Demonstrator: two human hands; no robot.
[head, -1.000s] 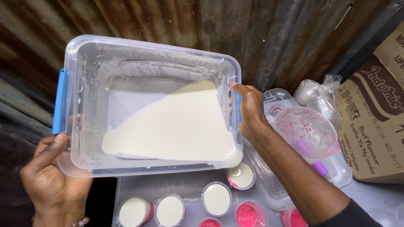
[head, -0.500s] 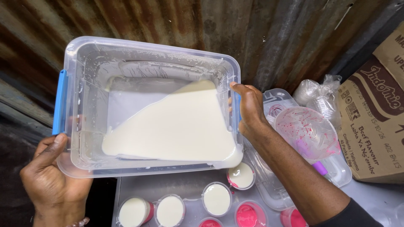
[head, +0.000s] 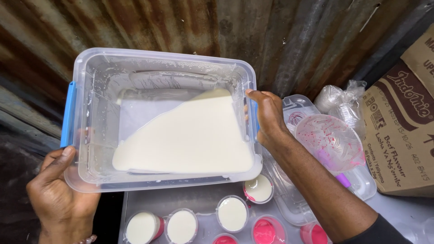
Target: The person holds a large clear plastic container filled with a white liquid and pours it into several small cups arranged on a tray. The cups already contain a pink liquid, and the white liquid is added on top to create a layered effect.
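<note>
Head camera looked down on a clear plastic tub (head: 97, 149) held tilted in front of a rusty corrugated metal wall (head: 181, 22). At the far left, the left hand (head: 61, 194) gripped the tub's lower left corner, thumb pressed along the outside wall and fingers curled beneath the rim, closed firmly on it. Just above that hand a blue latch handle (head: 68, 115) ran up the tub's left end. Inside the tub, a pool of cream-coloured liquid (head: 190, 140) had gathered toward the lower right corner, leaving the upper left part of the floor bare and smeared with a thin white film. Below the tub, on a grey tray (head: 190, 201), stood a row of small round cups: some filled with the same creamy liquid (head: 232, 213) and others with bright pink liquid (head: 266, 230). One creamy cup (head: 258, 188) sat right under the tub's lowest corner. Further right, the right hand (head: 267, 118) clasped the tub's right end, thumb hooked over the rim and fingers wrapped around the outside, also closed on it, with a dark sleeve visible at the forearm's lower end. Beside that hand lay a clear lid (head: 298, 113) and a transparent bowl (head: 333, 142) spattered with pink drops. Behind the bowl sat a crumpled clear plastic bag (head: 337, 97), and at the far right a brown cardboard box (head: 402, 131) leaned against the wall.
</note>
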